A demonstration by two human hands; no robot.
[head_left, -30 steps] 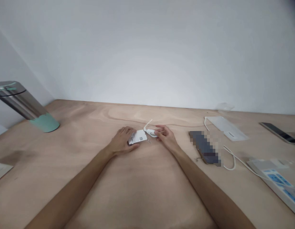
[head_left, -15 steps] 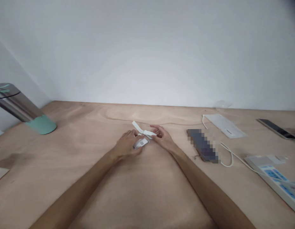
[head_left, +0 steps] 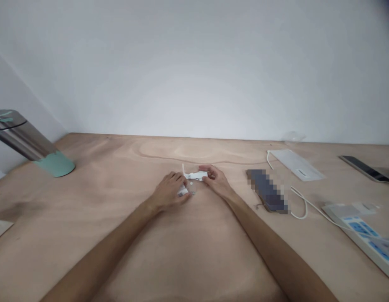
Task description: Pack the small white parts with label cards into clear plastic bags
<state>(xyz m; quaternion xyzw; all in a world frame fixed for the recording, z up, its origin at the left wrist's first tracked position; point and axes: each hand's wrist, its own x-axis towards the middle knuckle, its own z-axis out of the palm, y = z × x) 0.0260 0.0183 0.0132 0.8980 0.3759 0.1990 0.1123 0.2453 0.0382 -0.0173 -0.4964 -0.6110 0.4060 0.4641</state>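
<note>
My right hand (head_left: 215,181) pinches the right end of a white nail clipper (head_left: 197,175) between thumb and fingers. The clipper lies almost level above the table, and its thin lever stands up at the left end. Just left of it, my left hand (head_left: 171,189) is curled over a small clear plastic packet with a white label (head_left: 183,191). Part of the packet is hidden under the fingers. The clipper's left end is close to the left fingertips; whether they touch I cannot tell.
On the wooden table (head_left: 194,260), a steel bottle with a mint base (head_left: 57,163) stands at left. To the right are a pixelated phone (head_left: 266,191), a white cable (head_left: 303,216), a translucent pouch (head_left: 296,165), another phone (head_left: 366,168) and a power strip (head_left: 359,237). A wall is behind.
The nail clipper has turned in my right hand, so its lever now points up instead of slanting left. My left fingers cover more of the packet.
</note>
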